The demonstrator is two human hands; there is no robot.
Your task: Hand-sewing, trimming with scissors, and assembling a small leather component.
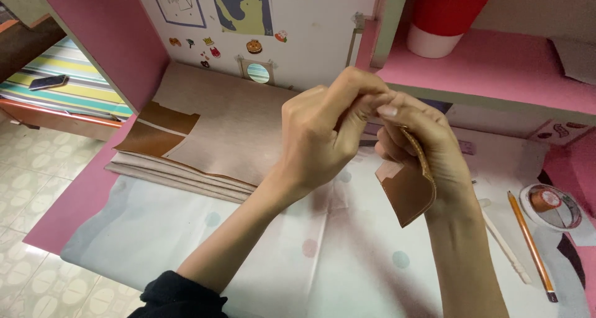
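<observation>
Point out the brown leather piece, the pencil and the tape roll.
brown leather piece (410, 197), head view, lower flat face.
pencil (528, 237), head view, mid shaft.
tape roll (546, 200), head view, brown core.

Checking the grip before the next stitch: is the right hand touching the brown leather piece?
Touching. The head view shows the right hand with fingers wrapped over the brown leather piece, no gap.

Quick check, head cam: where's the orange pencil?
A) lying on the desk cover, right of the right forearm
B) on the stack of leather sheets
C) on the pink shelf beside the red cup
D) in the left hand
A: the orange pencil lies flat on the desk cover, just right of the right hand, which with the left hand holds a small brown leather piece.
</observation>
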